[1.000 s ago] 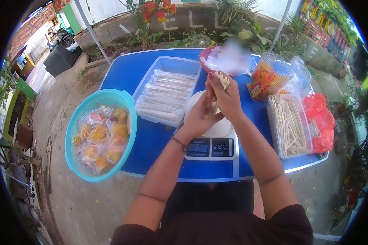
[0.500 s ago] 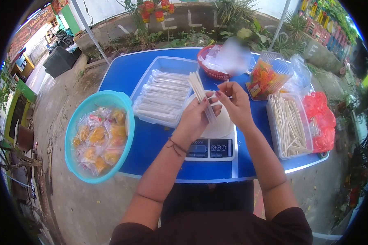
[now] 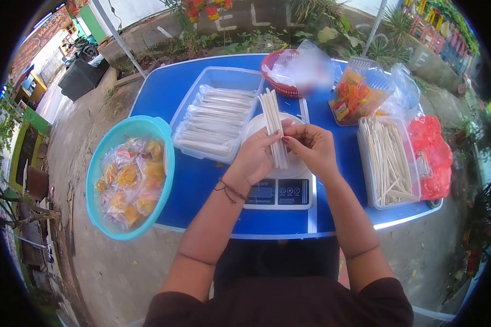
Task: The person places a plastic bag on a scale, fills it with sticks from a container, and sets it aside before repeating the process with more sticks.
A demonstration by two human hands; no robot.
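My left hand (image 3: 255,156) is closed round a bundle of thin pale sticks (image 3: 269,111), held nearly upright in what looks like a clear plastic sleeve. Against the bundle's right side is my right hand (image 3: 316,148), its fingers curled and thumb and fingertips pinched together; what they grip is too small to make out. Both hands are above a white plate (image 3: 297,168) on a digital kitchen scale (image 3: 279,194). Left of them, a clear plastic tub (image 3: 191,103) holds several wrapped stick bundles (image 3: 215,117). Loose sticks (image 3: 384,158) fill another clear box (image 3: 415,188) at the right.
A turquoise basin (image 3: 94,201) with bagged yellow snacks (image 3: 126,177) stands at the left. Toward the back are a red basket (image 3: 281,87) with plastic bags and a clear container of orange packets (image 3: 354,92). A red plastic bag (image 3: 433,158) lies by the right edge of the blue table (image 3: 199,188).
The stick bundle has become more upright. My right hand has come down closer to the bundle's side, and its fingers are more curled. The view has shifted slightly.
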